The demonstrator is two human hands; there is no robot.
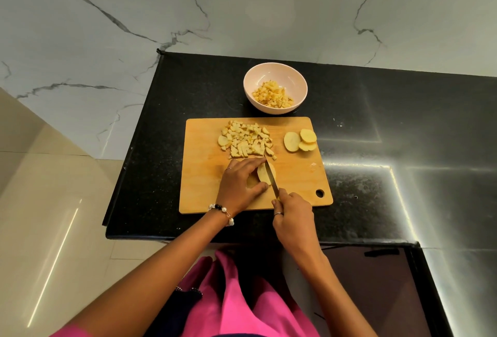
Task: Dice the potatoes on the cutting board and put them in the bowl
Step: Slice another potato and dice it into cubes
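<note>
A pale yellow potato piece [265, 174] is being pinned to the wooden cutting board [204, 175] by the curled left hand [239, 186], while a steel-bladed knife [271, 178] is being gripped by the right hand [291, 215]. Fingertips are being risked if the blade slips leftward. No writing is being shown.

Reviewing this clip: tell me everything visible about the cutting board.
The cutting board is a rectangular, light wooden-looking slab with rounded corners and a hanging hole near its front right corner. It lies flat on the black countertop, just in front of the bowl. On it sit a pile of diced potato, three potato slices and the piece being cut. The left hand steadies that piece; the right hand holds the knife over it.
</note>
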